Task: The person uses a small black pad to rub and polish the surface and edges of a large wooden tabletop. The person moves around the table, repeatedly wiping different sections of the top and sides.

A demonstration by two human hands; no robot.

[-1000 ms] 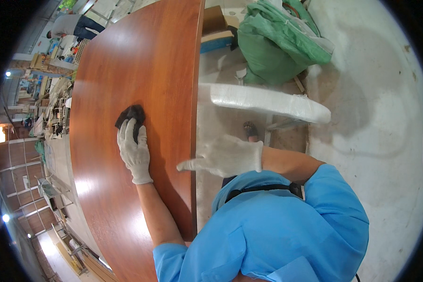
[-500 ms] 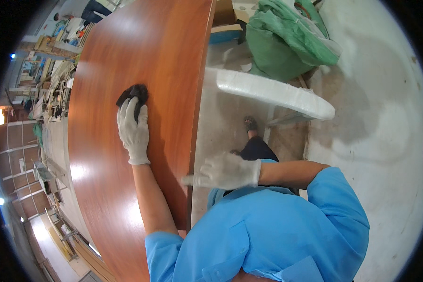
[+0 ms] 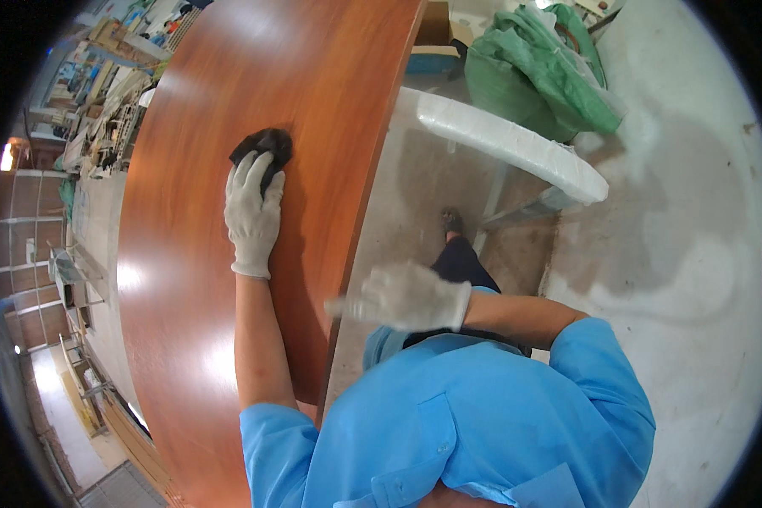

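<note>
A black cloth (image 3: 263,153) lies bunched on a glossy reddish-brown wooden tabletop (image 3: 220,220). My left hand (image 3: 256,203), in a white knit glove, presses down on the cloth with its fingers closed over it. My right hand (image 3: 402,296), gloved the same way, hovers before my body beside the tabletop's right edge. One of its fingers stretches left over that edge; the hand is somewhat smeared, and nothing shows in it. Whether that fingertip touches the wood I cannot tell.
Right of the tabletop, a long curved piece in white wrapping (image 3: 516,144) juts out on a stand. Behind it sit a green sack (image 3: 529,72) and an open cardboard box (image 3: 436,38). A pale wall (image 3: 686,195) rises at right. Stacked materials (image 3: 110,127) fill the far left.
My left hand and the cloth have slid slightly farther along the tabletop. The view has shifted a little with my body. My right hand stays by the edge.
</note>
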